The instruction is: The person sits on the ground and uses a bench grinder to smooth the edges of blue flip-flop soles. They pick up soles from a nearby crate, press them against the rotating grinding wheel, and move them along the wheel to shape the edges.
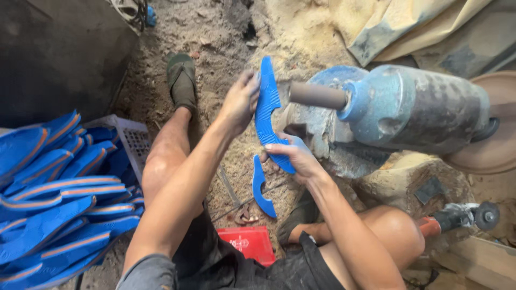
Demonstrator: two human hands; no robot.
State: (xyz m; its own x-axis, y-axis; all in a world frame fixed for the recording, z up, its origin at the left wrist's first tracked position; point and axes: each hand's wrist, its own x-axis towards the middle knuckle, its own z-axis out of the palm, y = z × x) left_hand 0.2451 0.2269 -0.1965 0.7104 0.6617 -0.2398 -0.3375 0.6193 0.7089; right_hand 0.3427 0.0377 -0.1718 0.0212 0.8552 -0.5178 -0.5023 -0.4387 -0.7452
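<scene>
The left hand [240,102] and right hand [294,156] are pinching a blue sole piece [267,107] by its far and near ends, holding it just left of the grinder's spinning drum [317,95]. It looks like sanding; next, its edge needs pressing gently against the drum.

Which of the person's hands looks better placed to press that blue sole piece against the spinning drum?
Probably the left hand. It grips the upper end of the blue sole piece, level with the grinder drum beside it. The right hand holds the lower end, below the drum.
</scene>
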